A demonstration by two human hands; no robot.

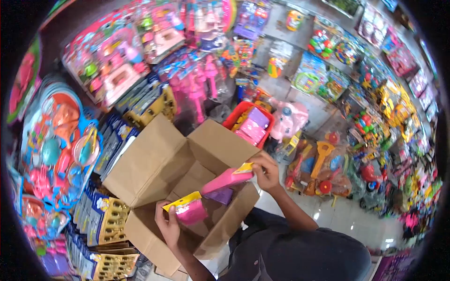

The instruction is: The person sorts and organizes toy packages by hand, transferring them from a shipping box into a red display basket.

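Note:
An open brown cardboard box (154, 164) with its flaps spread sits in front of me. My left hand (168, 227) grips a pink toy packet with a yellow header (190, 209) over the box's near side. My right hand (266, 171) holds a second pink packet (227, 179) by its yellow top, tilted over the box's right flap. A purple packet (219, 195) lies inside the box below it.
A red basket (233, 117) with pink and purple packets stands behind the box. Blue and yellow toy boxes (105, 218) are stacked at the left. Packaged toys cover the walls and shelves all around. A pink toy (290, 117) and plastic shovels (323, 154) lie at the right.

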